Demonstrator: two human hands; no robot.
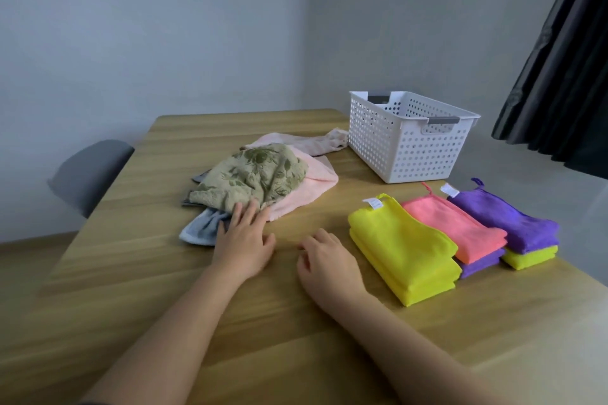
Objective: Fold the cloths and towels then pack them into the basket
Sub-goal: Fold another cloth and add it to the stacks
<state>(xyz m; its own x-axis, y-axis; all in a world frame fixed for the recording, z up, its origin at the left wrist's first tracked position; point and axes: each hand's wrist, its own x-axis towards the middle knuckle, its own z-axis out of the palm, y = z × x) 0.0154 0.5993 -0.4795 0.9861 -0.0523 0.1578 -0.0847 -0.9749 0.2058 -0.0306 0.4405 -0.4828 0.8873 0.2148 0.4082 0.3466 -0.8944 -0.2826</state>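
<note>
Resting spread on towel pile (253, 174): left hand (243, 240); right hand (324, 260) loosely curled; basket (408, 141) inside mostly hidden.

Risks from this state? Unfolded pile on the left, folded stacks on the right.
1. The left hand rests on the tangled pile: pulling the blue towel may drag the floral towel along.
2. The folded stacks lie beside the right hand; a sweep could topple them.

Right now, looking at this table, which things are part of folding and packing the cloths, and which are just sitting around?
Part of the job:
- white basket
- unfolded pile: green floral towel, pink towel, blue cloth
- folded stacks: yellow cloths, coral cloth, purple cloth
- left hand, touching the pile; right hand

Just around:
- grey chair
- dark curtain
</note>
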